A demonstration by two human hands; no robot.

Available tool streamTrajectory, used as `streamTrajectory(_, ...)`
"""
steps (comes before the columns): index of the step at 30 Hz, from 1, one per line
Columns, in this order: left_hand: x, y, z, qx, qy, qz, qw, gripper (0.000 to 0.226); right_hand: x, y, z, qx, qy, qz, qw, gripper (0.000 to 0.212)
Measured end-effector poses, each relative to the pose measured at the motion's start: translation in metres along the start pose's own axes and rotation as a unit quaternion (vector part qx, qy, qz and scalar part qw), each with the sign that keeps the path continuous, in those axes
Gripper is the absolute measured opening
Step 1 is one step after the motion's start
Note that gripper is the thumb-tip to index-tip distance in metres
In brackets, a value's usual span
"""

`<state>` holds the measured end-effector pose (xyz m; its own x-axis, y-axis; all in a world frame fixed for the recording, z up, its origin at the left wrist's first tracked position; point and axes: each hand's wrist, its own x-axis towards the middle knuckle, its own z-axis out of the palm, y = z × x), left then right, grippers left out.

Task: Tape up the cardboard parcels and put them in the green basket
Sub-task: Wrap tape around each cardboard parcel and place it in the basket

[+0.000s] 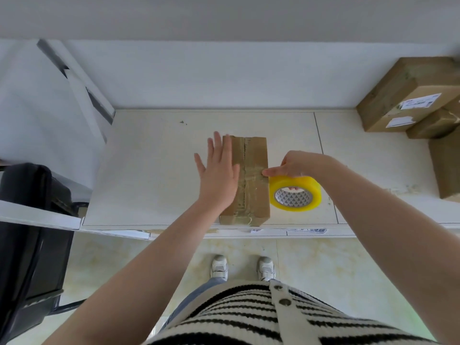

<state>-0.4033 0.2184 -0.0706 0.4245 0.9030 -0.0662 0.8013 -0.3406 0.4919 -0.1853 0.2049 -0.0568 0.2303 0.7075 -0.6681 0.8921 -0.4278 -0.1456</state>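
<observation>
Parcel (249, 180) runs lengthwise away from you; left hand (219, 175) flat on it, right hand (296, 165) grips tape roll (295, 192) at its right edge.

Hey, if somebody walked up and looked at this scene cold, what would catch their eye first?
The bright yellow tape roll, gripped by the right hand against the right edge of the cardboard parcel in the middle of the pale table. Next, the left hand, fingers straight, lying flat on the parcel's left side. Then the stack of brown boxes at the far right.
</observation>
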Motion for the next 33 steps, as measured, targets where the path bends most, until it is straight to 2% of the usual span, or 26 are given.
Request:
streamTrajectory(3,0.007,0.031,0.015,0.111,0.007,0.063,0.992,0.066,-0.001,0.000,-0.001,0.010,0.000,-0.007,1.000,0.072)
streamTrajectory(5,0.011,0.038,0.025,0.159,-0.004,0.077,0.984,0.065,-0.002,0.000,0.000,0.019,0.003,-0.006,1.000,0.072)
streamTrajectory(14,0.009,0.010,0.021,0.227,0.002,0.012,0.974,0.074,-0.003,0.000,-0.001,0.024,-0.022,0.003,0.999,0.079)
streamTrajectory(18,0.004,-0.002,0.018,0.198,-0.002,-0.033,0.980,0.074,-0.004,-0.001,-0.001,0.028,-0.028,-0.007,0.999,0.080)
streamTrajectory(22,0.004,0.000,0.015,0.189,-0.007,-0.037,0.981,0.071,-0.007,-0.003,-0.001,0.033,-0.008,-0.015,0.999,0.077)
streamTrajectory(26,-0.003,-0.002,0.007,0.195,0.043,-0.037,0.979,0.067,-0.019,-0.011,-0.005,0.053,0.017,-0.065,0.996,0.076)
streamTrajectory(29,-0.002,-0.005,0.001,0.166,0.036,-0.059,0.984,0.064,-0.028,-0.016,-0.015,0.140,-0.022,-0.086,0.986,0.062)
streamTrajectory(31,0.001,-0.003,0.001,0.109,0.000,-0.109,0.988,0.072,-0.031,-0.019,-0.017,0.200,-0.035,-0.082,0.976,0.042)
streamTrajectory(33,0.003,-0.001,0.002,0.063,-0.038,-0.157,0.985,0.098,-0.032,-0.022,-0.016,0.218,-0.031,-0.085,0.972,0.032)
